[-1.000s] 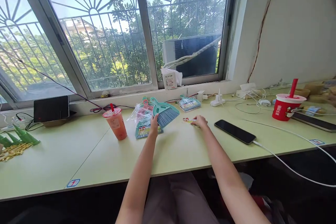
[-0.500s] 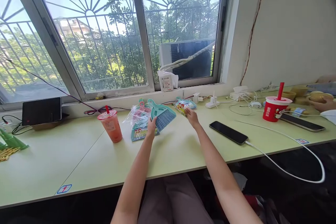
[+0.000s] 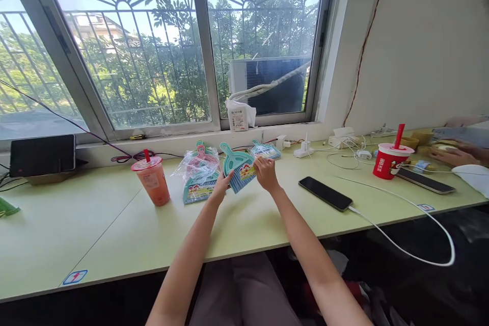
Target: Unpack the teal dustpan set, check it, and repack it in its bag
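Note:
My left hand [image 3: 222, 190] holds a small teal dustpan-and-brush set [image 3: 236, 166] tilted above the pale green table [image 3: 114, 229]. My right hand [image 3: 266, 173] pinches a small yellow printed label card [image 3: 247, 171] against the blue bristles. Just left of my left hand lies a wrapped pack of more teal and pink mini sets [image 3: 197, 179]. Another wrapped set [image 3: 266, 150] lies behind my right hand.
An orange drink cup with a red straw [image 3: 151, 186] stands to the left. A black phone on a white cable [image 3: 325, 193] lies to the right, then a red cup [image 3: 387, 159]. Another person's hand [image 3: 451, 155] rests at the far right. A tablet [image 3: 42, 154] leans by the window.
My right hand picked the small card off the table, reached toward the far wrapped set, then brought the card onto the brush. The view has shifted to the right.

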Tool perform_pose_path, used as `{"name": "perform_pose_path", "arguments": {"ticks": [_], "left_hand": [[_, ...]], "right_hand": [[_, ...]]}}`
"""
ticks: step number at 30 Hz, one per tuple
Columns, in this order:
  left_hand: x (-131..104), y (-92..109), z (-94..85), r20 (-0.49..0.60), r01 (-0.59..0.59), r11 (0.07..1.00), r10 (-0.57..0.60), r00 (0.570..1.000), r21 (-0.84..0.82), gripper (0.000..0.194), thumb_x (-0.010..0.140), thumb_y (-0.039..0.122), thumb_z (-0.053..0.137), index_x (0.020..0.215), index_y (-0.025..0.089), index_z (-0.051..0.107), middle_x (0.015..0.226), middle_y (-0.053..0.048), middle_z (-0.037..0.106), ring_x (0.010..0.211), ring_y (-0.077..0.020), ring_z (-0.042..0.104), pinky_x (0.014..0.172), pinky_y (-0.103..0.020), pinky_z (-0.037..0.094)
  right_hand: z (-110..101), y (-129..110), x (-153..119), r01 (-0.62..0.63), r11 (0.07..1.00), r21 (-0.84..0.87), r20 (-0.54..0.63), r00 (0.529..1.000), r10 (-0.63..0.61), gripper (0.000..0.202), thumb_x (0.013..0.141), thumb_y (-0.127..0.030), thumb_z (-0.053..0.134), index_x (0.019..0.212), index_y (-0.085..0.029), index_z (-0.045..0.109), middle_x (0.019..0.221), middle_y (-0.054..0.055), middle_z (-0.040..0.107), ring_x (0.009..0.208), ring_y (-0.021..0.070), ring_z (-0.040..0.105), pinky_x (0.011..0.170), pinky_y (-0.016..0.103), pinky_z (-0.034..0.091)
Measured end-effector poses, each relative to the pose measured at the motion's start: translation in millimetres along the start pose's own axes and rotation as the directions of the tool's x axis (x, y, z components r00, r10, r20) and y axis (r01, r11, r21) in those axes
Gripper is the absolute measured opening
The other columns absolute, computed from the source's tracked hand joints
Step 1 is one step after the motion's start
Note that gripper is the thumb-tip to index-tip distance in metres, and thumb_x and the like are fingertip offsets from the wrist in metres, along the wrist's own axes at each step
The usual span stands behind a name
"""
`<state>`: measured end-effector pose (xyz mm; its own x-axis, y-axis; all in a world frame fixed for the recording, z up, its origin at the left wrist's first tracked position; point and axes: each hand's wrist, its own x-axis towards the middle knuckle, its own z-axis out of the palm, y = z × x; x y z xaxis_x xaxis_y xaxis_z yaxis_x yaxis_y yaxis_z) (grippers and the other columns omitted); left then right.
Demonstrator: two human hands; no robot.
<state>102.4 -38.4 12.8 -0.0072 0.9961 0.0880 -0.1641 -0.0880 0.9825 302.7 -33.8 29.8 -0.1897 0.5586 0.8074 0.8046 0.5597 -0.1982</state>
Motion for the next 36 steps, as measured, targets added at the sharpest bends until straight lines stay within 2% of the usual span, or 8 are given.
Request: {"name": "perform_pose_path", "arguments": {"ticks": [4,12,18,24,29,32,34,36], "left_hand": [[-2,-3,2.7,0.056,-0.008,1.0,0.007,0.998,0.002,0.076,0.066,0.065,0.081,0.125,0.025,0.055,0.121,-0.011,0.069,0.107,-0.0289,0.067,0.08,-0.036,0.056],[-6,-5,6.4,0.173,-0.054,0.998,0.049,0.984,0.023,0.084,0.064,0.077,0.073,0.126,0.023,0.054,0.122,-0.012,0.067,0.11,-0.0306,0.066,0.077,-0.036,0.057],[-9,-8,9.9,0.116,-0.092,0.992,0.082,0.99,0.086,0.081,0.055,0.057,0.089,0.118,0.021,0.053,0.115,-0.01,0.068,0.106,-0.0309,0.067,0.075,-0.035,0.057],[-7,-12,9.5,0.112,-0.116,0.993,0.112,0.987,0.028,0.075,0.055,0.038,0.088,0.119,0.021,0.054,0.114,-0.01,0.069,0.105,-0.0306,0.066,0.078,-0.038,0.057],[-7,-9,10.7,0.083,-0.144,0.989,0.145,0.986,-0.008,0.071,0.059,0.036,0.086,0.121,0.021,0.055,0.114,-0.009,0.07,0.103,-0.0295,0.067,0.078,-0.038,0.057],[-3,-8,9.8,0.044,-0.148,0.987,0.151,0.988,-0.065,0.072,0.059,0.033,0.085,0.123,0.022,0.055,0.116,-0.009,0.07,0.104,-0.0285,0.068,0.083,-0.039,0.057],[-1,-8,8.4,0.02,-0.144,0.984,0.147,0.989,-0.106,0.072,0.06,0.031,0.085,0.124,0.022,0.054,0.116,-0.008,0.07,0.105,-0.0276,0.068,0.086,-0.04,0.057],[0,-9,7.4,0.006,-0.148,0.981,0.15,0.989,-0.126,0.074,0.059,0.03,0.086,0.125,0.023,0.053,0.115,-0.008,0.07,0.106,-0.0277,0.068,0.089,-0.042,0.057]], "right_hand": [[3,-6,-4,0.195,0.969,-0.152,0.039,0.981,-0.191,0.027,0.094,-0.007,0.04,0.099,-0.019,0.064,0.11,0.01,0.064,0.105,0.0241,0.052,0.095,0.04,0.026],[4,0,-2,0.283,0.928,-0.241,0.203,0.95,-0.237,0.032,0.091,-0.003,0.042,0.098,-0.021,0.067,0.109,0.01,0.062,0.105,0.0245,0.05,0.098,0.043,0.023],[7,0,-7,0.26,0.939,-0.226,0.201,0.955,-0.216,0.027,0.097,-0.013,0.041,0.093,-0.019,0.067,0.108,0.01,0.065,0.105,0.0253,0.051,0.099,0.045,0.023],[9,-4,-9,0.205,0.968,-0.144,0.154,0.971,-0.183,0.022,0.099,-0.033,0.049,0.11,-0.02,0.063,0.117,0.012,0.064,0.114,0.0284,0.052,0.108,0.051,0.022],[12,-4,-6,-0.035,0.999,-0.034,-0.062,0.998,0.033,0.041,0.094,-0.044,0.055,0.13,-0.025,0.053,0.146,0.014,0.048,0.141,0.0329,0.034,0.118,0.062,0.008],[20,3,-3,-0.25,0.949,0.19,-0.153,0.947,0.281,0.056,0.09,-0.052,0.058,0.138,-0.025,0.045,0.153,0.016,0.038,0.145,0.0329,0.03,0.117,0.063,0.019],[28,7,0,-0.392,0.812,0.431,-0.109,0.871,0.479,0.067,0.084,-0.054,0.065,0.139,-0.024,0.042,0.151,0.019,0.04,0.141,0.0323,0.039,0.113,0.057,0.034],[37,10,1,-0.508,0.549,0.663,0.072,0.774,0.629,0.073,0.078,-0.052,0.071,0.138,-0.022,0.041,0.141,0.019,0.051,0.128,0.0302,0.053,0.104,0.051,0.046]]}}
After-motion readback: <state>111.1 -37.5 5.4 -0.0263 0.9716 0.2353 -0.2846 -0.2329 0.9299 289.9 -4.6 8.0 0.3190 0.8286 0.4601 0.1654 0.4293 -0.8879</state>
